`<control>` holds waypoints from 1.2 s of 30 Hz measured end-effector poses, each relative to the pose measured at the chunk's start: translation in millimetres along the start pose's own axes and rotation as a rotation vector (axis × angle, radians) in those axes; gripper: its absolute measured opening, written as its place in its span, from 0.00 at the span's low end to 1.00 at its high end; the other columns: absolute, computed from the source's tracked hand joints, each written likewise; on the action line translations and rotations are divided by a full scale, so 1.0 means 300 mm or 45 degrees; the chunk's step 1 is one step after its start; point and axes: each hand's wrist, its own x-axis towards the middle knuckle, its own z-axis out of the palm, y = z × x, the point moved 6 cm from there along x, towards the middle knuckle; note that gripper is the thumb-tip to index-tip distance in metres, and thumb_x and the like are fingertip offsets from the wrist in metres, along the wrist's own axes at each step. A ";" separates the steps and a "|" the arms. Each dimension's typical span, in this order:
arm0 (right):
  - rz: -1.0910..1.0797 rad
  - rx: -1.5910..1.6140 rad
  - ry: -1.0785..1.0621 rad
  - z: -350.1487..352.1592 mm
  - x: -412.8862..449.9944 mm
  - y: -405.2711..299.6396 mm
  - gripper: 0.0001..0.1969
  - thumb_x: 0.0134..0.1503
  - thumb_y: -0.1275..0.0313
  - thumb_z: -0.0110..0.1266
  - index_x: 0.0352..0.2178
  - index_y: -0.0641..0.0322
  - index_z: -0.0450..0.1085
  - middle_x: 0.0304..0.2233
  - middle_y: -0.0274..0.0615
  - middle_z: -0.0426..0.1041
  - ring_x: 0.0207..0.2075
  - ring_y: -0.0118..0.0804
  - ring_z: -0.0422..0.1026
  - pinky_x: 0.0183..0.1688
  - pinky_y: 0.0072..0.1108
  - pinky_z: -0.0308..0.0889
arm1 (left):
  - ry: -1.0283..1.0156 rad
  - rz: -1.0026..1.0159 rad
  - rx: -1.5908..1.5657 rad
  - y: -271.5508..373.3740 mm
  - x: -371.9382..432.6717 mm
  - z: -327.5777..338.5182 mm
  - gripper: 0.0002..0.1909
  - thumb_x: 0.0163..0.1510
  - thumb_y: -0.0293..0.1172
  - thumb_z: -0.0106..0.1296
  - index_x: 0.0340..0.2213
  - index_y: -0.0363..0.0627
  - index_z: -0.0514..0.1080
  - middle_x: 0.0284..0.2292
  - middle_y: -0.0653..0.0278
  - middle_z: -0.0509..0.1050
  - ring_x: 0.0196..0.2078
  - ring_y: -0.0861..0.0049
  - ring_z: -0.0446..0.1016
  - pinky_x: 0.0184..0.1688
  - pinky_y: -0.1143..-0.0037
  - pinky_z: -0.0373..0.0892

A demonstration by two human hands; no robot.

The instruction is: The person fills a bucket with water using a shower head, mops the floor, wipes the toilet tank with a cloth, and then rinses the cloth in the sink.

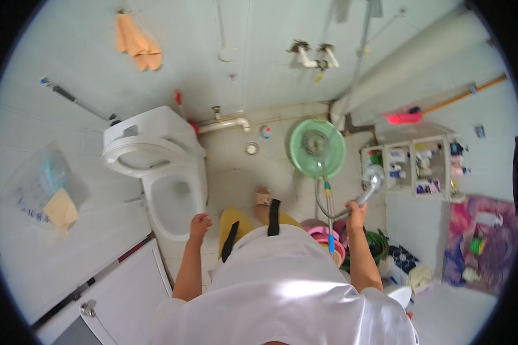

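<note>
My right hand [356,215] grips the handle of a chrome handheld shower head [373,177], tilted up and to the right. Its metal hose [318,189] loops left from the handle and runs up past the green plastic basin [300,161] on the tiled floor. A round metallic thing shows inside the basin. On the other side, my left hand [201,225] hangs beside the white toilet bowl [177,228] with its fingers curled and nothing visible in them. The toilet's lid and seat [179,151] are raised.
A white shelf unit [412,170] with bottles stands at the right. Pink basins [323,233] and a blue-ended pole [331,243] lie close to my right arm. By the wall are a drain pipe [224,126], a floor drain [251,148] and a small bottle [265,133]. A white door [125,293] is lower left.
</note>
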 end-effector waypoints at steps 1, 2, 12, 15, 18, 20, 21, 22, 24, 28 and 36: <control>-0.010 -0.081 0.012 -0.004 0.011 -0.002 0.13 0.39 0.78 0.51 0.29 0.60 0.59 0.21 0.37 0.64 0.22 0.31 0.65 0.28 0.20 0.61 | -0.048 0.064 0.030 0.055 0.011 0.045 0.15 0.48 0.37 0.48 0.37 0.44 0.67 0.28 0.68 0.70 0.28 0.83 0.69 0.27 0.81 0.63; 0.031 -0.066 0.030 -0.010 0.028 0.011 0.14 0.39 0.78 0.51 0.29 0.60 0.58 0.23 0.37 0.63 0.23 0.30 0.65 0.28 0.21 0.61 | -0.079 0.120 0.062 0.106 0.010 0.086 0.15 0.49 0.38 0.49 0.38 0.44 0.67 0.30 0.67 0.70 0.29 0.82 0.70 0.29 0.81 0.64; 0.070 0.028 0.039 0.039 0.046 0.060 0.15 0.38 0.80 0.50 0.30 0.60 0.57 0.24 0.36 0.60 0.24 0.30 0.64 0.30 0.22 0.64 | 0.903 1.102 1.149 0.863 -0.053 -0.168 0.19 0.38 0.28 0.56 0.36 0.43 0.67 0.39 0.56 0.65 0.43 0.62 0.64 0.47 0.66 0.60; 0.092 0.002 0.039 0.090 0.027 0.037 0.15 0.38 0.81 0.50 0.30 0.60 0.57 0.25 0.36 0.60 0.24 0.30 0.64 0.30 0.22 0.64 | 1.137 1.390 1.305 1.094 -0.058 -0.305 0.17 0.38 0.29 0.56 0.34 0.47 0.68 0.40 0.60 0.65 0.45 0.64 0.62 0.47 0.63 0.58; 0.125 0.054 0.048 0.159 0.040 0.023 0.16 0.38 0.82 0.50 0.31 0.61 0.57 0.25 0.37 0.60 0.24 0.31 0.64 0.30 0.23 0.64 | 1.017 1.096 1.378 1.195 0.088 -0.473 0.16 0.38 0.32 0.56 0.33 0.49 0.68 0.37 0.62 0.67 0.42 0.64 0.65 0.42 0.64 0.62; 0.159 0.147 0.032 0.197 0.047 0.035 0.17 0.39 0.82 0.49 0.32 0.61 0.56 0.26 0.38 0.60 0.25 0.32 0.64 0.31 0.23 0.64 | 1.027 0.963 1.287 1.258 0.181 -0.618 0.16 0.38 0.33 0.57 0.33 0.50 0.68 0.35 0.63 0.68 0.41 0.64 0.67 0.39 0.65 0.63; 0.157 0.144 0.030 0.221 0.046 0.030 0.17 0.39 0.82 0.49 0.32 0.61 0.56 0.26 0.38 0.60 0.25 0.32 0.64 0.31 0.23 0.64 | 1.026 0.826 1.195 1.269 0.226 -0.684 0.16 0.39 0.35 0.57 0.34 0.52 0.68 0.34 0.64 0.69 0.39 0.64 0.69 0.36 0.66 0.65; 0.164 0.159 0.036 0.252 0.046 0.014 0.17 0.39 0.82 0.49 0.33 0.61 0.56 0.26 0.38 0.60 0.25 0.32 0.64 0.32 0.23 0.64 | 1.023 0.824 1.191 1.293 0.252 -0.714 0.16 0.39 0.35 0.57 0.34 0.52 0.68 0.34 0.64 0.69 0.39 0.64 0.69 0.36 0.66 0.65; 0.164 0.172 0.049 0.301 0.039 -0.017 0.18 0.39 0.82 0.50 0.33 0.61 0.56 0.26 0.38 0.60 0.25 0.32 0.64 0.32 0.24 0.64 | 0.944 0.703 1.578 1.320 0.323 -0.735 0.15 0.39 0.34 0.57 0.33 0.53 0.69 0.32 0.64 0.70 0.37 0.65 0.71 0.33 0.68 0.67; 0.079 0.078 0.037 0.358 0.022 -0.066 0.16 0.39 0.80 0.50 0.31 0.61 0.57 0.25 0.37 0.61 0.25 0.32 0.65 0.32 0.23 0.64 | 0.833 0.609 1.767 1.266 0.507 -0.767 0.13 0.37 0.34 0.58 0.29 0.52 0.70 0.31 0.64 0.71 0.38 0.67 0.70 0.35 0.70 0.68; -0.012 -0.088 0.132 0.389 -0.068 -0.103 0.14 0.38 0.81 0.51 0.28 0.61 0.58 0.24 0.35 0.61 0.26 0.31 0.65 0.31 0.21 0.64 | 0.416 0.525 1.742 1.266 0.637 -0.787 0.16 0.32 0.33 0.59 0.27 0.50 0.68 0.27 0.63 0.72 0.35 0.66 0.71 0.33 0.69 0.68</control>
